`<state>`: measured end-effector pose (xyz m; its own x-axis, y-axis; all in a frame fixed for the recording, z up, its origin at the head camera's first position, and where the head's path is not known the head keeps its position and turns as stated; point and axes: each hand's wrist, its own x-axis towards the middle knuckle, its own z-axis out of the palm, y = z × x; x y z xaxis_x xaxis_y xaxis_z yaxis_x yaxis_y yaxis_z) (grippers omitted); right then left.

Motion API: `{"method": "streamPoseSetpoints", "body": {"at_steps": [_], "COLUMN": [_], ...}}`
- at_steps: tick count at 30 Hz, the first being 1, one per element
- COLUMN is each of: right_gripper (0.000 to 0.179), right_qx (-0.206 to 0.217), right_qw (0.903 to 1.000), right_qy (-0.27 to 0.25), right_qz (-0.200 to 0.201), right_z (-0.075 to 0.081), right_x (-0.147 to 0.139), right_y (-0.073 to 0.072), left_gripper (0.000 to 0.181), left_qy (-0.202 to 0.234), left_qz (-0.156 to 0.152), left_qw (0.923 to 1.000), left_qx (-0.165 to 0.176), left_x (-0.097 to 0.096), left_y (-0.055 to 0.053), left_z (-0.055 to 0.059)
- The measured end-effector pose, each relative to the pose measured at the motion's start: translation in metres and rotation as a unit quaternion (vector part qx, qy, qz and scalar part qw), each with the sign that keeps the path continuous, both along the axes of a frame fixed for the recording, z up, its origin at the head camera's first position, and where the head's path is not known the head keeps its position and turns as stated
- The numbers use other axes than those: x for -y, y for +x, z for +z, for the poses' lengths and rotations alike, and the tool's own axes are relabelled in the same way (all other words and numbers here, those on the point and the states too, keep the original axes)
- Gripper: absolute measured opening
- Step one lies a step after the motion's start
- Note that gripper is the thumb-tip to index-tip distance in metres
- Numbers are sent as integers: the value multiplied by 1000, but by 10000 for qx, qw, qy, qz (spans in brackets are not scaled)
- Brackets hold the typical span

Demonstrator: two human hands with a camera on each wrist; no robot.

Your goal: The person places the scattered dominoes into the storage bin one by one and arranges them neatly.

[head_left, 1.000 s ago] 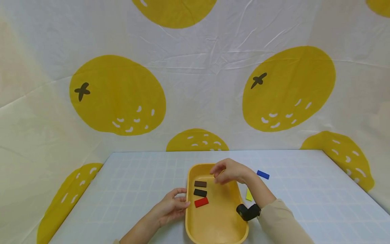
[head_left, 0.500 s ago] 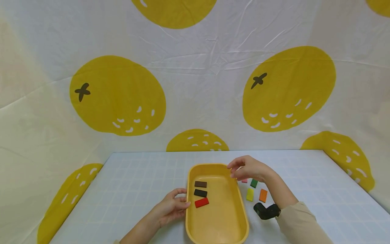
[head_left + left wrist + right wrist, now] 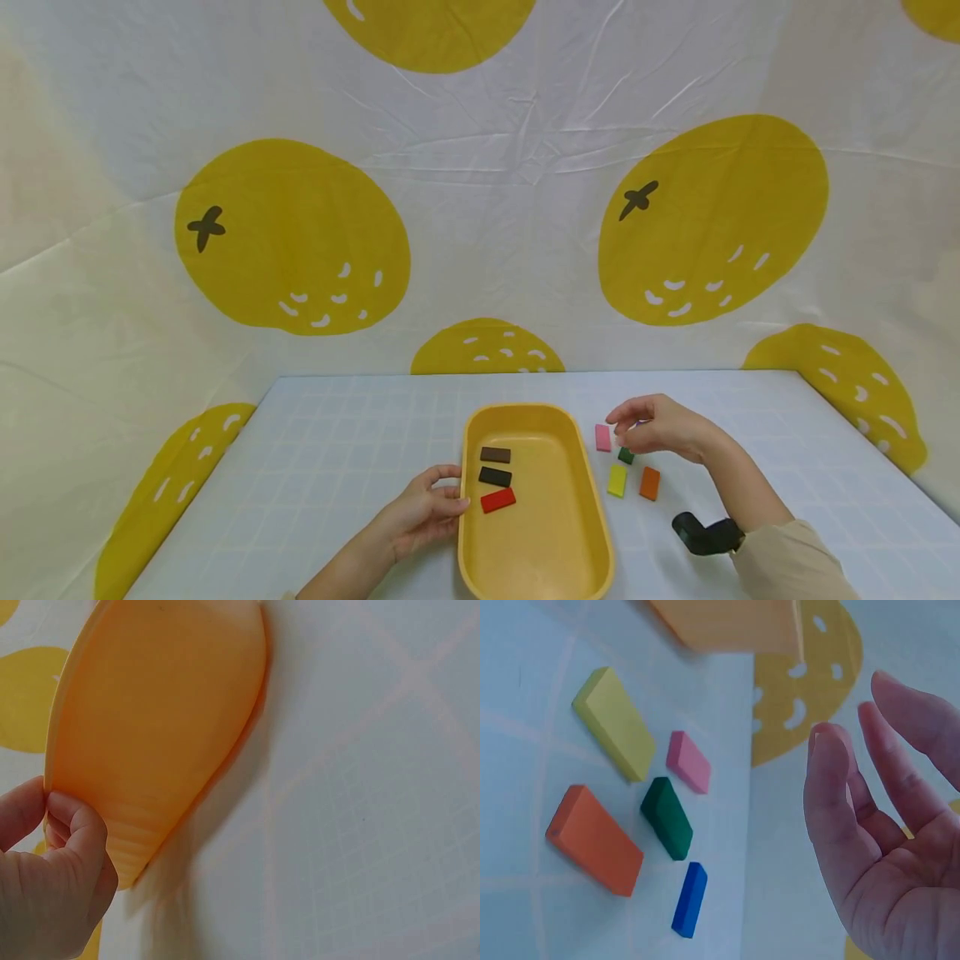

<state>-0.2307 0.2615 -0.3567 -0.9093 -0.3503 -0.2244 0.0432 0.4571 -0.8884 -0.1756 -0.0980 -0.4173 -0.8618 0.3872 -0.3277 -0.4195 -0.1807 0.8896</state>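
Observation:
My left hand [image 3: 422,510] pinches the left rim of a yellow tray [image 3: 555,533]; the left wrist view shows thumb and fingers on its edge [image 3: 165,712]. Inside the tray lie a brown block [image 3: 495,455], a black block [image 3: 495,477] and a red block [image 3: 498,500]. Above the loose blocks to the tray's right hovers my right hand [image 3: 666,429], fingers loosely bent and holding nothing. Around it lie pink [image 3: 603,437], green [image 3: 626,456], yellow [image 3: 617,481] and orange blocks [image 3: 649,483]. The hand mostly hides a blue block [image 3: 689,900] in the head view.
All of this rests on a pale blue table [image 3: 337,450] with a light grid pattern. A white cloth [image 3: 510,242] printed with large yellow fruit hangs behind and at the sides. A black wrist camera [image 3: 707,533] sits on the right wrist.
My right hand has moved from over the tray rightward to above the loose blocks, uncovering the pink, green, yellow and orange ones. My left hand and the tray have stayed in place.

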Motion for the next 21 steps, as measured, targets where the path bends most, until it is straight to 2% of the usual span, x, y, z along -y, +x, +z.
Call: {"method": "streamPoseSetpoints", "body": {"at_steps": [11, 21], "right_gripper": [42, 40], "right_qx": [172, 396], "right_qw": [9982, 9982], "right_qy": [380, 328], "right_qz": [-425, -321], "right_z": [-19, -47], "right_x": [-31, -60], "right_y": [11, 9], "left_gripper": [48, 47], "left_qy": [41, -7], "left_qz": [-19, 23], "left_qw": [10000, 10000], "left_qx": [20, 45], "left_x": [0, 1], "left_y": [0, -1], "left_z": [-1, 1]}}
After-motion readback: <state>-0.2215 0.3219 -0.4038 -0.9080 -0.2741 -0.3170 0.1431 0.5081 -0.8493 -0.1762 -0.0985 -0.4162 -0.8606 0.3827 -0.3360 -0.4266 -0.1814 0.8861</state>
